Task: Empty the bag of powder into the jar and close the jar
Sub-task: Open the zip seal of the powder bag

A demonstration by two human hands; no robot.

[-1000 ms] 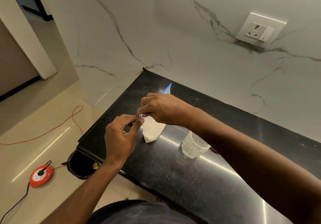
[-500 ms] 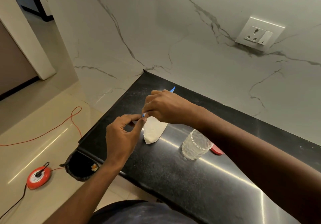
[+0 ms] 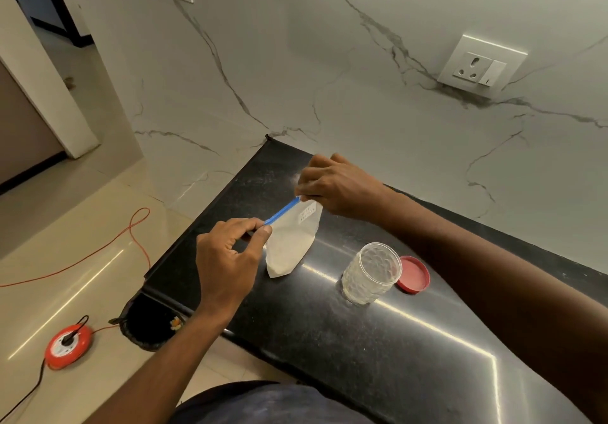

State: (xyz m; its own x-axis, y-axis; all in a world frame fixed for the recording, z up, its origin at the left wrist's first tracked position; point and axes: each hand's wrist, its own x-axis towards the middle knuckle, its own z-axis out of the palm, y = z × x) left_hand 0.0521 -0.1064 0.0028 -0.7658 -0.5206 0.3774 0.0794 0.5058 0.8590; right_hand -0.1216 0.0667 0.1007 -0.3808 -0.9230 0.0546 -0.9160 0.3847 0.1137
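A small clear zip bag (image 3: 291, 242) with a blue seal strip and whitish powder stands with its bottom corner on the black counter (image 3: 329, 341). My left hand (image 3: 227, 259) pinches the near end of the blue strip. My right hand (image 3: 339, 188) pinches the far end, so the strip is stretched between them. To the right of the bag stands a clear dimpled jar (image 3: 370, 272), upright and uncovered. Its red lid (image 3: 414, 274) lies flat on the counter just behind and right of the jar.
A white marble wall with a socket (image 3: 482, 65) rises behind the counter. The counter's left edge drops to the floor, where a dark bin (image 3: 148, 325), a red extension reel (image 3: 67, 346) and an orange cable (image 3: 108, 246) lie.
My right hand has moved away along the blue strip toward the wall, so the hands are now apart and the strip shows. The lid has come into view from behind my forearm.
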